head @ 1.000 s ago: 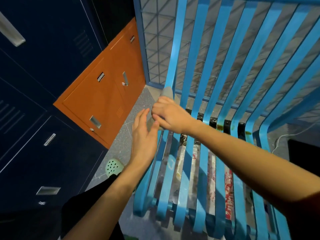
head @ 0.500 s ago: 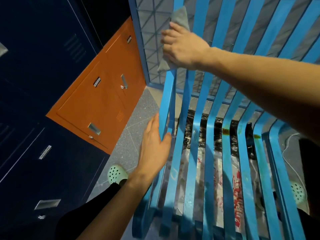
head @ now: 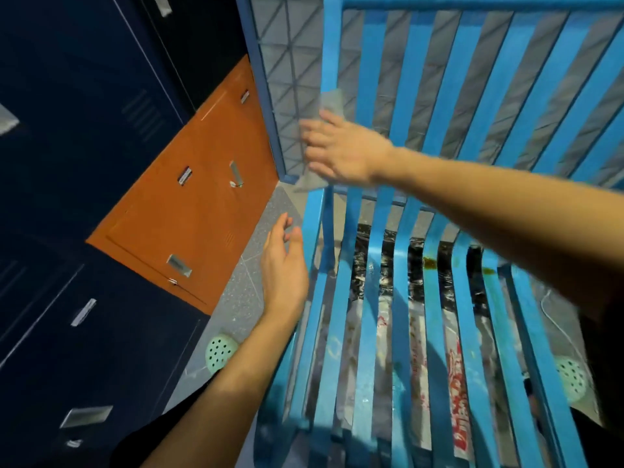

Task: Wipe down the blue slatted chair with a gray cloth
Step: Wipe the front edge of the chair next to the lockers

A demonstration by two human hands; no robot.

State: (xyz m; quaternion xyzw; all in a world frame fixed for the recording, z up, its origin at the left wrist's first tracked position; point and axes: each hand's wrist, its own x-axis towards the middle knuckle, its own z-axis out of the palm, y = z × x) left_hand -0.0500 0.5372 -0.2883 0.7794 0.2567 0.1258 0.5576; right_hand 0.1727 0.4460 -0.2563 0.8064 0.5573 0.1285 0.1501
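The blue slatted chair (head: 472, 2) fills the right of the view, its back upright and its seat below. The gray cloth (head: 331, 103) is wrapped on the leftmost back slat, about halfway up. My right hand (head: 344, 153) lies over the cloth with blurred, outstretched fingers and presses it to that slat; its thumb is hidden. More of the cloth hangs out below the hand. My left hand (head: 283, 265) hovers with relaxed fingers just left of the seat's rear corner and holds nothing.
An orange locker (head: 189, 214) and dark blue lockers (head: 84, 130) stand on the left. A wire mesh panel (head: 287, 62) is behind the chair. Printed plastic bags (head: 418, 332) lie under the seat. Green clogs (head: 219, 354) show on the speckled floor.
My right hand slid the cloth up the leftmost slat, then partway back down, and its fingers have straightened. My left hand has come off the seat's edge.
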